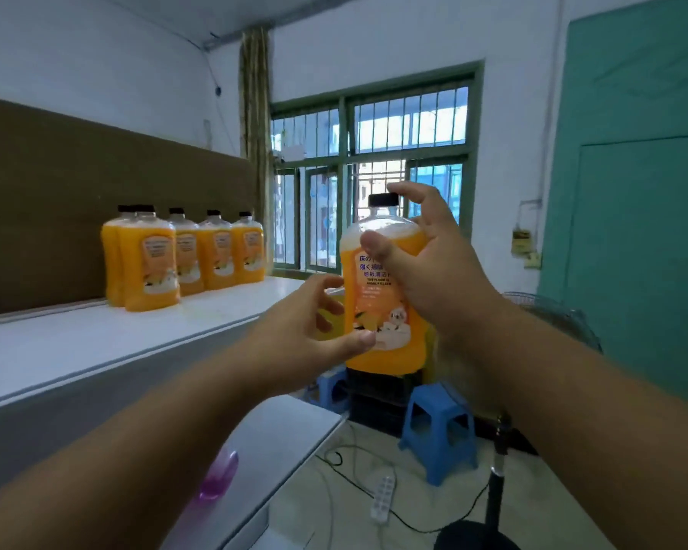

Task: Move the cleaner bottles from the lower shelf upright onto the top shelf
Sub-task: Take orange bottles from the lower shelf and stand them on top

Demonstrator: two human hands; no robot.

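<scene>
From the head camera I see my right hand (pixel 433 264) wrapped around the upper body of a clear plastic bottle of orange cleaner with a black cap (pixel 382 287), thumb across the label, fingers curled behind the shoulder near the cap; the bottle stands upright in the air, off any shelf. My left hand (pixel 314 331) pinches the bottle's lower left side, thumb on the front of the label, fingers bent round the far edge; both hands have hold of it. Well to the left of my left hand, a row of matching orange bottles with black caps (pixel 183 256) stands upright on the white top shelf (pixel 96 339), against a brown backboard (pixel 76 192). Below my left forearm lies the white lower shelf (pixel 290 438), with a blurred purple object (pixel 219 474) on it; below my right hand sits a blue plastic stool (pixel 439 430) on the floor.
</scene>
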